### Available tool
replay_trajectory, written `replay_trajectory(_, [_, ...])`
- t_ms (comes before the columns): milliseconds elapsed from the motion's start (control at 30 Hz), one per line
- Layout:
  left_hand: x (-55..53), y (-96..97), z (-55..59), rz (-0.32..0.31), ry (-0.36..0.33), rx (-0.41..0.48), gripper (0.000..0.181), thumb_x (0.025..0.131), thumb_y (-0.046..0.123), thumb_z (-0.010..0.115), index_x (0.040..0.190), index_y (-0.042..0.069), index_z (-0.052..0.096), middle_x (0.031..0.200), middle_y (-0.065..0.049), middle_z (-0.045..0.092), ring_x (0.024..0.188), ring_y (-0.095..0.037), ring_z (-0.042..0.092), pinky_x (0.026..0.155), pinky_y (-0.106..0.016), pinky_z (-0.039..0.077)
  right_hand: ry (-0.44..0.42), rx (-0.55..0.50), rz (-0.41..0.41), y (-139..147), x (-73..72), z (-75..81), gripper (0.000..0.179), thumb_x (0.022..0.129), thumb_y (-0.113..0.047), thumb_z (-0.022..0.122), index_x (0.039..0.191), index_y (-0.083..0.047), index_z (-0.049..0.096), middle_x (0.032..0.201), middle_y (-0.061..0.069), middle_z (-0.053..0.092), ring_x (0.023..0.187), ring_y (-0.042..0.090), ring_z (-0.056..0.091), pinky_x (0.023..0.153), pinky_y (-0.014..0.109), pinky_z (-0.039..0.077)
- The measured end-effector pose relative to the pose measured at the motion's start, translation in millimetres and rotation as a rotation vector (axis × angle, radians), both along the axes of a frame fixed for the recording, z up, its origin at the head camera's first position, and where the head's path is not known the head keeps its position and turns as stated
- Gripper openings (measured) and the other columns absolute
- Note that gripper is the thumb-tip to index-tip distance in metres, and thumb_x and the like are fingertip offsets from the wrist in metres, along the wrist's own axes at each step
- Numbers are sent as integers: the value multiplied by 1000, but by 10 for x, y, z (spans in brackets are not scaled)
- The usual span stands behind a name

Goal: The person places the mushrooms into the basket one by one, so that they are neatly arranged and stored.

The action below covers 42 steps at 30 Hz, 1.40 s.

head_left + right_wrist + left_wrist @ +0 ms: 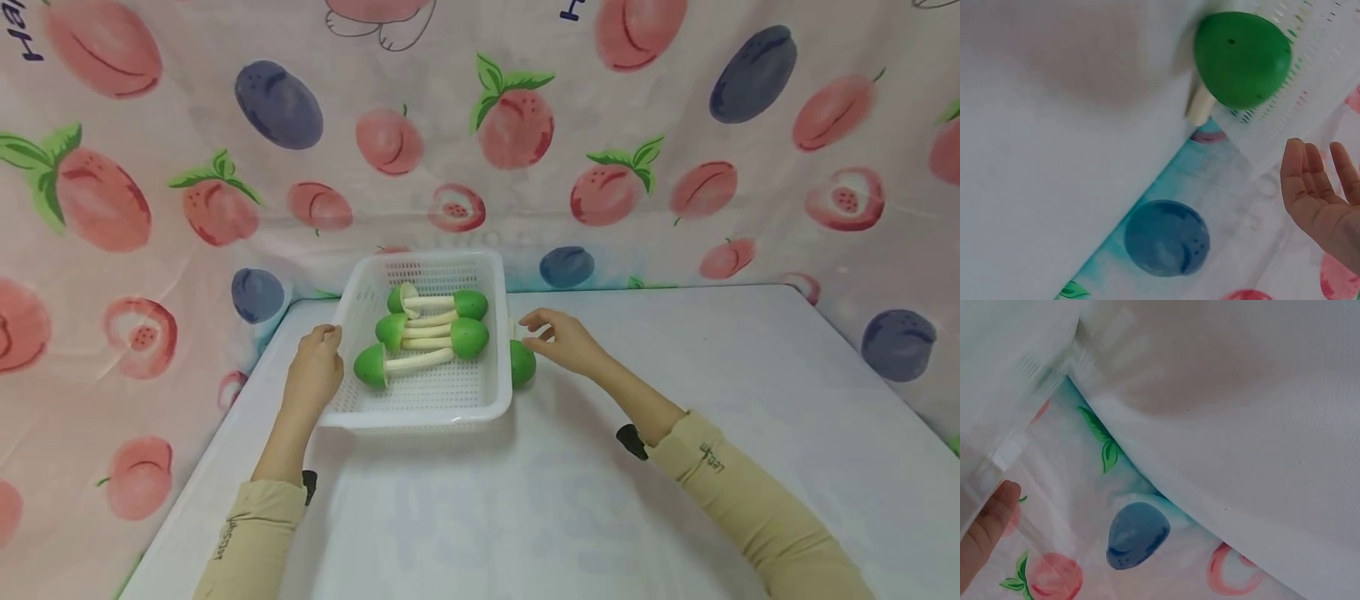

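A white perforated basket (420, 419) stands on the white table (712, 375) and holds several green-capped toy mushrooms (420, 333) lying on their sides. My left hand (324, 343) grips the basket's left rim with curled fingers. In the left wrist view its thumb (991, 515) lies against the basket wall (1010, 381). One more green mushroom (522, 363) lies on the table against the basket's right side. My right hand (542, 329) hovers just above and right of it with straight fingers. The right wrist view shows this hand (1319, 184) open and apart from the mushroom (1241, 59).
A pink cloth printed with peaches and plums (517, 125) hangs behind and to both sides of the table. The table's back edge (1166, 194) runs close behind the basket (1329, 56). Bare tabletop stretches to the right and towards me.
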State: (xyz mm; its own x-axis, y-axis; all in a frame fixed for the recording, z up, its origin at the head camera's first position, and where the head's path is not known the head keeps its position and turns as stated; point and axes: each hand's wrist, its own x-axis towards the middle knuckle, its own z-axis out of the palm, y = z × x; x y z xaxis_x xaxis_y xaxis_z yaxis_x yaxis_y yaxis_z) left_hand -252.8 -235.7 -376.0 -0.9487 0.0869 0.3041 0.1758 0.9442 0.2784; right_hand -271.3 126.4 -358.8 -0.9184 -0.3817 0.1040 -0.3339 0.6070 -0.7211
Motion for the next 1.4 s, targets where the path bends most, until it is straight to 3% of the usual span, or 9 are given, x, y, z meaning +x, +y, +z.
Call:
replay_trajectory(333, [-14, 7, -3, 9, 5, -7, 42, 87, -8, 46, 129, -15, 47, 132, -33, 47, 113, -51, 49, 78, -52, 54, -94, 97, 34, -76, -73, -265, 46, 90, -16, 62, 128, 5, 48, 125, 29, 51, 107, 41, 54, 90, 48, 50])
replay_trajectory(600, [27, -30, -27, 21, 8, -6, 42, 87, -8, 45, 128, -15, 47, 131, -33, 47, 113, -51, 49, 77, -53, 53, -73, 212, 6, -244, -136, -408, 68, 84, -29, 68, 137, 2, 40, 124, 30, 44, 108, 41, 50, 88, 51, 49])
replay_trajectory(867, [-29, -3, -41, 13, 4, 8, 43, 88, -7, 45, 130, -14, 46, 133, -32, 46, 114, -50, 48, 80, -54, 52, -46, 329, -52, -350, -206, -482, 67, 82, -29, 71, 133, 1, 41, 118, 26, 47, 96, 33, 47, 78, 46, 47])
replay_trajectory(1067, [-15, -15, -55, 10, 29, 10, 42, 87, -7, 45, 128, -15, 48, 131, -33, 47, 111, -51, 50, 78, -54, 52, -47, 299, -81, -373, -221, -517, 64, 81, -26, 72, 131, 2, 42, 115, 25, 46, 91, 32, 47, 76, 44, 46])
replay_trajectory(1400, [-9, -8, -42, 3, 20, -7, 41, 88, -6, 45, 128, -14, 48, 132, -33, 47, 110, -51, 51, 77, -54, 53, -56, 234, -86, -277, -161, -510, 64, 82, -31, 71, 130, 2, 44, 115, 25, 49, 96, 34, 56, 84, 46, 50])
